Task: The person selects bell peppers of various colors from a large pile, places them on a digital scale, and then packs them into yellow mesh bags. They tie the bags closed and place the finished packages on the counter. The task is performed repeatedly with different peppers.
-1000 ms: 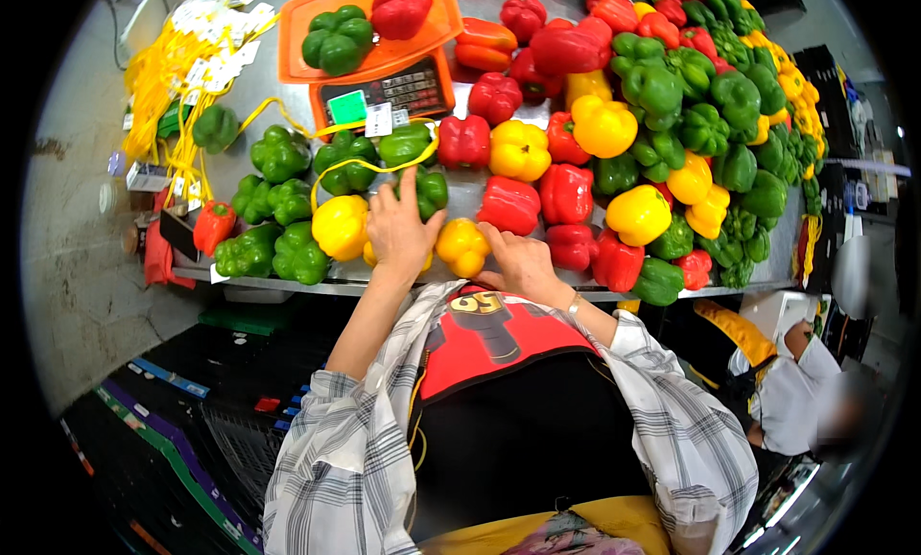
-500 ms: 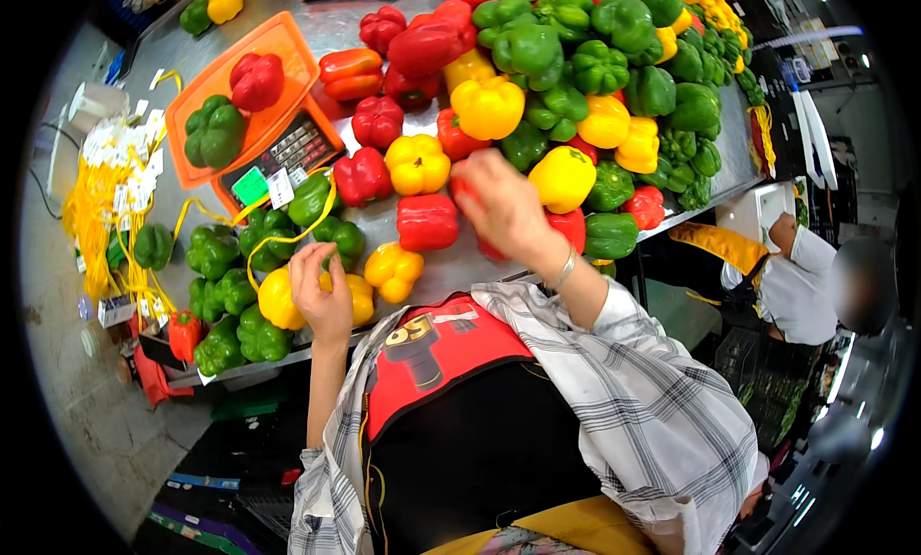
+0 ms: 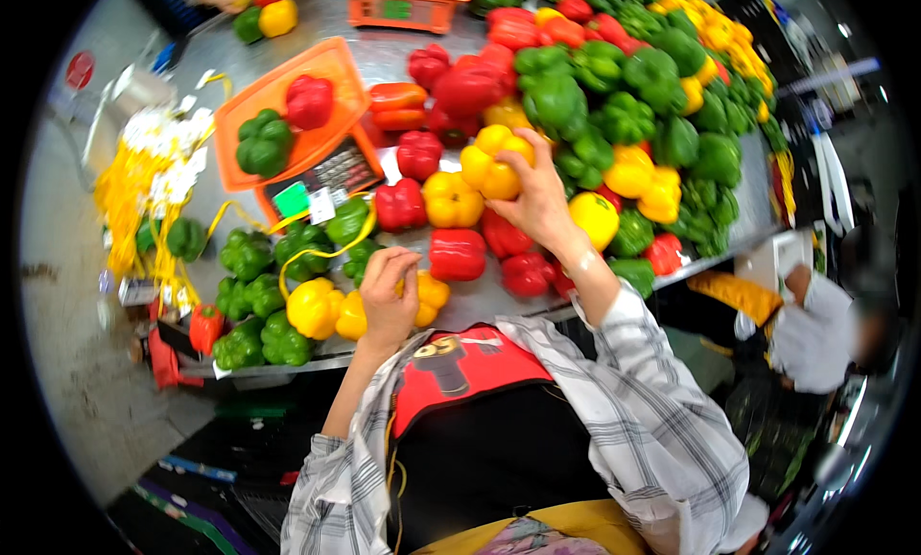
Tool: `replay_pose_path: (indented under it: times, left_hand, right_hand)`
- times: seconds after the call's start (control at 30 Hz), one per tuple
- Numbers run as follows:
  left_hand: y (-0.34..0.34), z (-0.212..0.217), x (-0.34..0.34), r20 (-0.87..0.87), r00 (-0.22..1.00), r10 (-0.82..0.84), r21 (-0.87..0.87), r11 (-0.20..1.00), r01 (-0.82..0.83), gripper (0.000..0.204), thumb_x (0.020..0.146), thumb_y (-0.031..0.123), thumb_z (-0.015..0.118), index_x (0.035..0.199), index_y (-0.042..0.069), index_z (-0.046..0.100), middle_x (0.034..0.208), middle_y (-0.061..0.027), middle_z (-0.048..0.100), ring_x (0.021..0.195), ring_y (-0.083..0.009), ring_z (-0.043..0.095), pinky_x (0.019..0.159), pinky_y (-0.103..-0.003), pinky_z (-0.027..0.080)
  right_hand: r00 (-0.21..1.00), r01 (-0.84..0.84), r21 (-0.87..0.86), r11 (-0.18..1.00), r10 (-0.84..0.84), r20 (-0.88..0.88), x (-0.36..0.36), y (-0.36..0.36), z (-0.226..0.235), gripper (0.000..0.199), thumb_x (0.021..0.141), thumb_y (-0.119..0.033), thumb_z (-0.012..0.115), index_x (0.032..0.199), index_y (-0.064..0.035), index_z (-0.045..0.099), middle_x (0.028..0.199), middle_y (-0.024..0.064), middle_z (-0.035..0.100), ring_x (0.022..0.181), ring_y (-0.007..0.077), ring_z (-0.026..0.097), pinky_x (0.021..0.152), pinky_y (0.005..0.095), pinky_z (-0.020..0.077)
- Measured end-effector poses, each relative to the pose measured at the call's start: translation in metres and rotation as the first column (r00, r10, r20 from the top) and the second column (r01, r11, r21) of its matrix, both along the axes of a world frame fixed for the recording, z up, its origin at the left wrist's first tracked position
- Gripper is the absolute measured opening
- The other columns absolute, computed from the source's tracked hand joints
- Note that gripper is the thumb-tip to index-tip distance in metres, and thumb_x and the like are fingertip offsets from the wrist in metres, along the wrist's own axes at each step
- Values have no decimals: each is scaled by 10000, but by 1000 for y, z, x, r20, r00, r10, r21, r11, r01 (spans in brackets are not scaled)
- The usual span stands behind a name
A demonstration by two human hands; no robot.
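Observation:
My right hand [image 3: 544, 208] reaches over the metal table [image 3: 472, 304] and is closed around a yellow bell pepper [image 3: 487, 167], lifting it beside the big heap of green peppers [image 3: 614, 104]. My left hand [image 3: 386, 294] sits near the front edge with its fingers curled against another yellow pepper [image 3: 435, 296], which it partly hides. A red pepper [image 3: 457, 255] and a yellow pepper [image 3: 451, 200] lie between the two hands. Two more yellow peppers [image 3: 317, 307] lie left of my left hand.
An orange tray [image 3: 331, 70] on a scale [image 3: 338, 169] holds a green pepper [image 3: 261, 148] and a red pepper [image 3: 309, 100]. Yellow bands [image 3: 134, 195] are piled at the left. Green peppers [image 3: 251, 339] line the front left edge. Another person [image 3: 815, 330] stands at the right.
My right hand has moved farther out and closed on a yellow pepper. My left hand has stayed by the yellow peppers at the front, and my head has turned.

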State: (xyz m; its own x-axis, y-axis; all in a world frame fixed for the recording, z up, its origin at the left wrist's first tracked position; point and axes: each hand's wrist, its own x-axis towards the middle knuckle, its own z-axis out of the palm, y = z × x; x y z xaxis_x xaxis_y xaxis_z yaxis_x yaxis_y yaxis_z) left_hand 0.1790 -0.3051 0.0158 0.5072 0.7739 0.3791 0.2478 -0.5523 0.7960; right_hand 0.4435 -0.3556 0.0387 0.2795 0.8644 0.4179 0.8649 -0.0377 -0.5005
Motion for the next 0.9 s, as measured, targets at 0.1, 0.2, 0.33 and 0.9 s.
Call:
replay_pose_path:
  times: [0.1,0.2,0.33,0.9]
  left_hand:
    - [15,-2,-8,-20,997,72,119,990,-70,156,805,-94,659,932,-3,660,965,-142,627,872,-299,634,762,-341,512]
    - [29,21,-13,-336,897,286,207,952,-226,363,767,60,744,1116,57,643,1049,-124,616,1080,-325,554,958,-461,403]
    - [51,-15,-37,-546,801,247,213,965,-152,407,771,171,771,1157,106,659,1041,-79,629,1061,-287,556,925,-465,376]
    - [38,34,-45,-154,986,-66,-134,990,45,126,802,23,720,914,-4,671,833,-130,612,736,-273,603,640,-352,490]
  right_hand:
    - [971,-140,-6,990,136,-199,-26,18,37,676,584,-109,875,1191,-141,579,1433,171,390,1275,402,480,1019,437,473]
    - [951,-291,-31,956,285,-119,-50,54,51,696,584,-126,878,1212,-150,579,1426,157,408,1253,381,510,1017,426,478]
    - [917,-395,21,918,393,71,-83,116,43,696,606,-226,850,1241,-194,565,1394,140,437,1038,345,577,832,444,489]
    - [706,-692,-10,722,674,-217,-106,100,13,473,710,58,582,1172,-40,597,1191,166,608,1094,360,553,925,440,441]
